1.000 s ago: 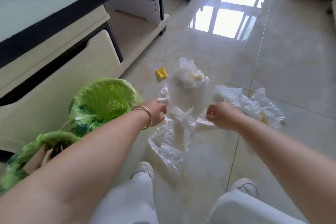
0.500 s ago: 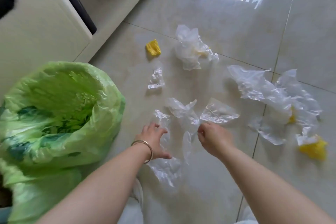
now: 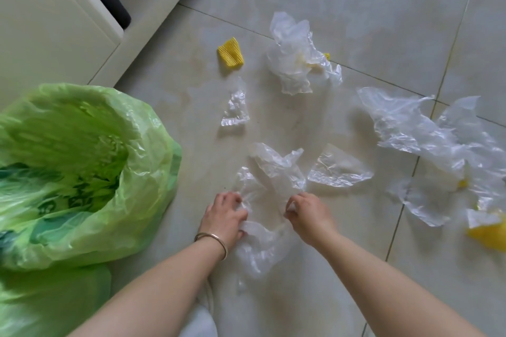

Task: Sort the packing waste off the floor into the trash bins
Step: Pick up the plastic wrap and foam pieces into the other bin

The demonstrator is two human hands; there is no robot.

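Clear plastic sheet [image 3: 269, 186]: crumpled, lying on the tiled floor [image 3: 356, 22] directly ahead of the person, its long axis running away from the body, toward and past the wrists.
Left hand [image 3: 226, 216]: fingers curled, gripping the sheet's left edge; bangle [image 3: 212, 238] at the wrist.
Right hand [image 3: 308, 212]: fingers curled, pinching the sheet's right edge. Both hands are on the sheet, so neither has to reach.
Green bin bag [image 3: 82, 172]: mouth open, to the left of the sheet, just beside the left forearm. Judged: the left hand is the nearer for carrying the sheet across.
Small plastic scrap [image 3: 235, 107]: beyond the sheet, apart from it.
Flat plastic scrap [image 3: 338, 168]: just right of the sheet.
Plastic wad [image 3: 297, 55]: farther off, near a yellow piece [image 3: 230, 52].
Large plastic heap [image 3: 438, 150]: well to the right, with yellow bits showing within.
Cabinet [image 3: 54, 22]: upper left.
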